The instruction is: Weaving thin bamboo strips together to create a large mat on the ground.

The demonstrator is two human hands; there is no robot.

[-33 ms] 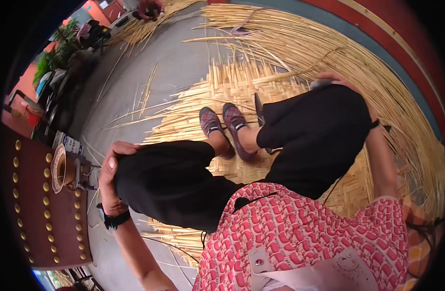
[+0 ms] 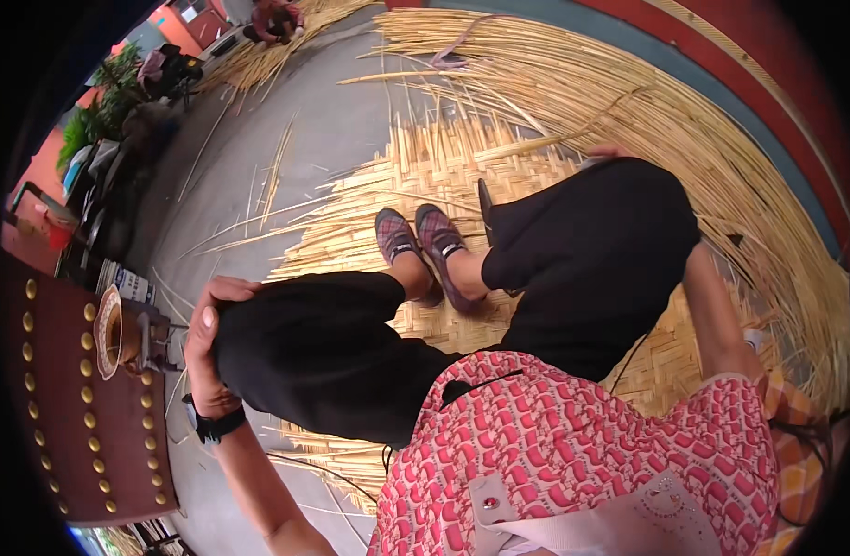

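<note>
While seated on the woven mat (image 2: 444, 167), knees up, both hands on knees. Left hand (image 2: 212, 329) cupped over left knee (image 2: 295, 324), fingers curled narrow round the black trouser cloth, thumb on top, holding nothing else. Black wristband (image 2: 214, 424) just behind that hand, on the wrist. Right hand (image 2: 610, 151) mostly hidden behind right knee (image 2: 601, 213); only a strip of knuckles showing at the top edge, finger spread cannot tell, seems resting on the knee. Shoes (image 2: 425, 246) between the two hands, side by side, flat on mat, well below the right fingers and to the right of the left fingers. Dark flat tool (image 2: 485, 208) lying on mat just beside the right shoe, between shoes and right knee, apart from both hands. Loose straw strips (image 2: 629, 83) fanned out beyond the right fingers, curving along the far rim. Grey floor (image 2: 332, 120) beyond the left fingers, a few stray strips on it. Studded brown door (image 2: 63, 408) close to the outer side of the left fingers, with a small stand (image 2: 133, 338) just beside it. Pink patterned top (image 2: 573, 445) near the lower edge, behind both hands. Another person (image 2: 275, 18) far off past the left fingers, sitting amid straw.
</note>
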